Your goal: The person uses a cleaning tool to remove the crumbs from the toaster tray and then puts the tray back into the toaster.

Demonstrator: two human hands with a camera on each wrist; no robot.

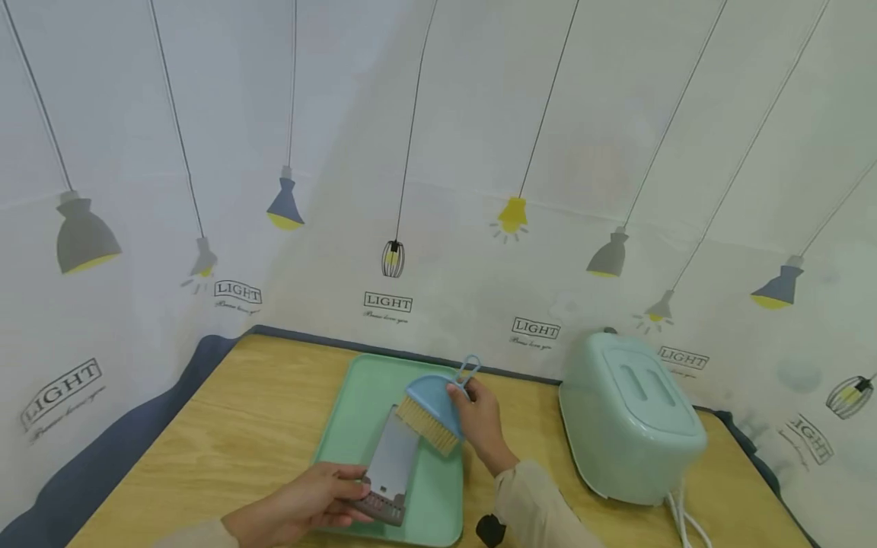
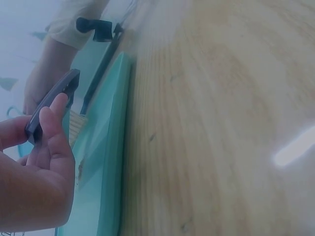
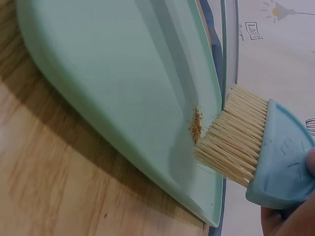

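Observation:
My left hand pinches the brown-grey end of a flat metal crumb tray, thumb on top and fingers beneath. It slants over a mint-green serving tray. In my right hand is a light-blue hand brush with tan bristles and a loop at its handle's end. Those bristles overlap the crumb tray's far end in the head view. A small patch of brown crumbs lies on the green tray, close by the bristle tips in the right wrist view.
A mint-green toaster stands on the wooden table to the right, its white cord trailing in front. Behind the table hangs a pale cloth printed with lamps.

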